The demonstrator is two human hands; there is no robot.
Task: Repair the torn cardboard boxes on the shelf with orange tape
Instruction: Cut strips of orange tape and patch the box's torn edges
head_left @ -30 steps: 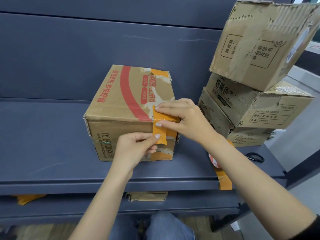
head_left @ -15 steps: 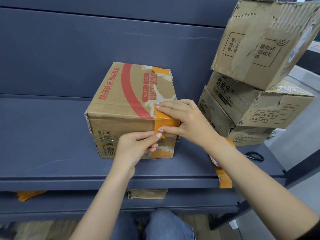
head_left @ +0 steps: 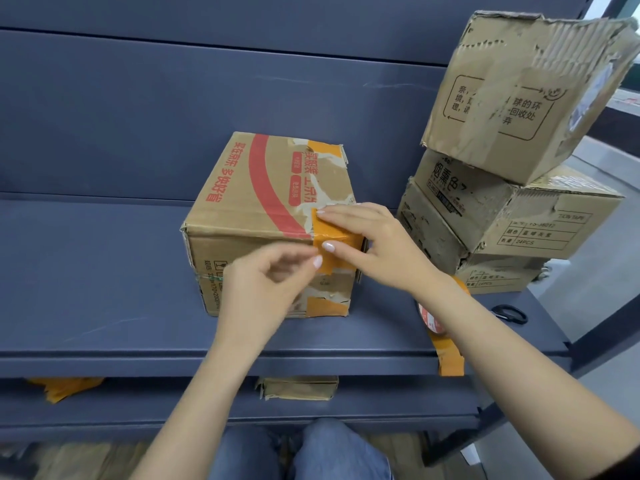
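Right hand (head_left: 374, 244) flat on orange tape (head_left: 332, 237), left hand (head_left: 266, 285) grip pinching tape's lower edge

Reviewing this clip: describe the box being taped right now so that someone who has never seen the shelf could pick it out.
On the dark blue shelf, left of the stack of three worn boxes, one cardboard box stands alone. Both hands press orange tape over its front top edge. Only it has a broad red stripe and red lettering on top.
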